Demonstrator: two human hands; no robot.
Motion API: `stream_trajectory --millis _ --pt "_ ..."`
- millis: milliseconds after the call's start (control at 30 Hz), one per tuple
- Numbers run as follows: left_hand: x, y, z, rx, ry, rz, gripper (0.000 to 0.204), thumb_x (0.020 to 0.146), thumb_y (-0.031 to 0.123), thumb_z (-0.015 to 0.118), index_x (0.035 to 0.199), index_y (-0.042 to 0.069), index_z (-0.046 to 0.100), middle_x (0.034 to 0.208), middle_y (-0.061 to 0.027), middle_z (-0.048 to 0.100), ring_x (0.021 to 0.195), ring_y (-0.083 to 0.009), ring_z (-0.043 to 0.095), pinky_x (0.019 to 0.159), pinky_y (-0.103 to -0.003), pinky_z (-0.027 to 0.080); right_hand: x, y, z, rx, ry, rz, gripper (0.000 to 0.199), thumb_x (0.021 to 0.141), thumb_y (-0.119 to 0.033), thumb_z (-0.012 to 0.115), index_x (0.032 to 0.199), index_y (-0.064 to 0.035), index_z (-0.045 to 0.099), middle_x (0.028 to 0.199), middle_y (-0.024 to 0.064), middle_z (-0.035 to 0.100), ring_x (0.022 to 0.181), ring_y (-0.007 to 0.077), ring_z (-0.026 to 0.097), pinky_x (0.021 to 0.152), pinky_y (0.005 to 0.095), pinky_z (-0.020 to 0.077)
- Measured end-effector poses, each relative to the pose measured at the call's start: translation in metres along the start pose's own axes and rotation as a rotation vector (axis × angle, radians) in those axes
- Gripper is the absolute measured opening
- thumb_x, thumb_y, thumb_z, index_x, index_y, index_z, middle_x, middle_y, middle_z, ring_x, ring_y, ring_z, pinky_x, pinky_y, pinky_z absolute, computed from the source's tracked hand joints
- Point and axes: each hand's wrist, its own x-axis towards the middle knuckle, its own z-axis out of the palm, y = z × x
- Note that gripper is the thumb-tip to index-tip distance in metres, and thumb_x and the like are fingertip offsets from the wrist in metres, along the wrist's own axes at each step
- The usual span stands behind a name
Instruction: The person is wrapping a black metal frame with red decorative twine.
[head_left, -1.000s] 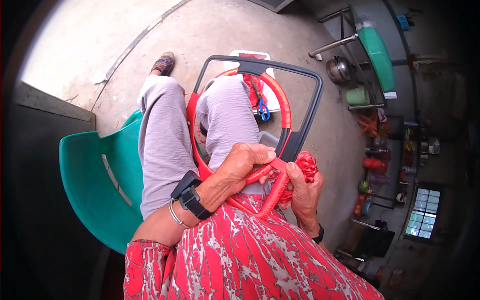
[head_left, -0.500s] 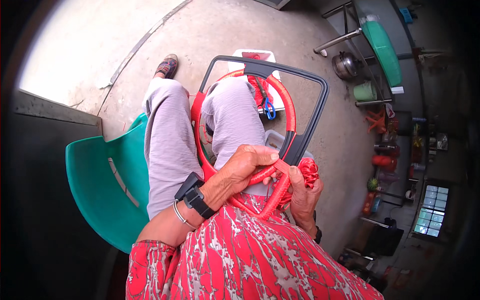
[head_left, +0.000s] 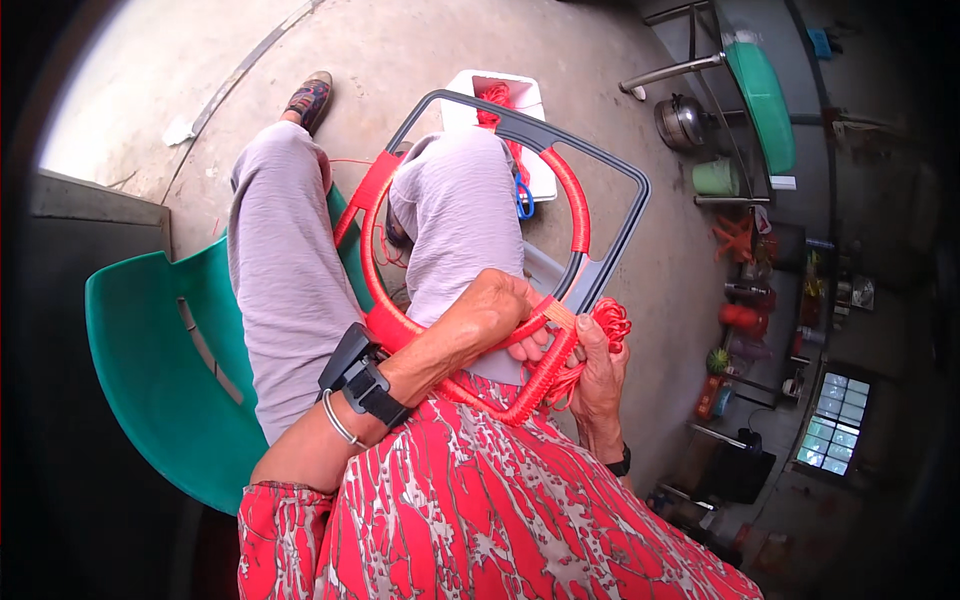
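Across my lap lies a dark grey plastic frame (head_left: 627, 172), squarish with a round ring inside. Red cord (head_left: 572, 200) is wound tightly over much of the ring and its near side. My left hand (head_left: 515, 300) is bent over the ring's near right part, its fingertips curled beneath the rim and its thumb mostly hidden. Flat strands of cord span the gap between ring and outer bar beside it. My right hand (head_left: 600, 375) pinches the wrapped outer bar with its thumb on top, next to a looped bundle of red cord (head_left: 611, 322).
Beyond my knee, a white box (head_left: 460, 90) holds more red cord, with blue-handled scissors (head_left: 525, 200) at its edge. A green plastic chair (head_left: 150, 370) is at left. On the right stand a metal pot (head_left: 682, 122), a light green bucket (head_left: 715, 178) and cluttered shelves.
My left hand has turned over, its fingers now curling under the ring where its thumb was on the cord. The right hand keeps its grip. My left knee has swung outward to the left.
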Motion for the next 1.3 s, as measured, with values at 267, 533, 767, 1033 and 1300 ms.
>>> stream_trajectory --millis 267,533,767,1033,1300 --pt "-0.002 0.005 0.001 -0.103 -0.064 -0.039 0.015 0.087 0.000 0.049 0.085 -0.007 0.062 0.075 -0.0160 0.067 0.057 -0.0193 0.066 0.046 -0.025 0.052 -0.003 -0.003 0.000 0.024 0.014 -0.009 0.021 0.091 -0.018 0.064 0.076 -0.0119 0.050 0.061 -0.0057 0.045 0.051 0.0041 0.042 0.048 0.0209 0.0356" --pt "-0.002 0.006 0.004 -0.160 0.028 -0.054 0.012 0.077 0.004 0.056 0.078 -0.006 0.061 0.063 -0.0153 0.063 0.045 -0.0192 0.060 0.036 -0.026 0.043 -0.009 -0.012 0.009 -0.060 -0.025 -0.067 0.021 0.091 -0.020 0.064 0.076 -0.0103 0.052 0.062 -0.0041 0.049 0.052 0.0046 0.042 0.048 0.0225 0.0353" --pt "0.000 0.012 0.007 -0.111 0.086 -0.174 0.008 0.070 0.006 0.051 0.069 -0.001 0.055 0.058 -0.0160 0.060 0.043 -0.0228 0.058 0.034 -0.028 0.042 -0.017 -0.019 0.016 -0.128 -0.026 -0.104 0.022 0.090 -0.022 0.064 0.076 -0.0094 0.052 0.061 -0.0035 0.049 0.053 0.0048 0.043 0.050 0.0223 0.0343" --pt "-0.006 0.015 0.006 -0.122 0.042 -0.168 0.008 0.068 0.005 0.051 0.073 0.000 0.053 0.060 -0.0158 0.059 0.046 -0.0247 0.060 0.035 -0.029 0.043 -0.015 -0.011 0.009 -0.153 -0.015 -0.083 0.023 0.091 -0.023 0.063 0.075 -0.0079 0.054 0.061 -0.0029 0.051 0.054 0.0061 0.044 0.051 0.0230 0.0348" --pt "-0.006 0.014 0.001 -0.131 -0.006 -0.154 0.009 0.071 0.004 0.051 0.077 -0.001 0.053 0.062 -0.0157 0.061 0.050 -0.0256 0.062 0.039 -0.029 0.046 -0.016 -0.017 0.015 -0.126 -0.015 -0.053 0.026 0.088 -0.026 0.068 0.075 -0.0086 0.054 0.062 -0.0036 0.052 0.054 0.0046 0.046 0.049 0.0213 0.0359"
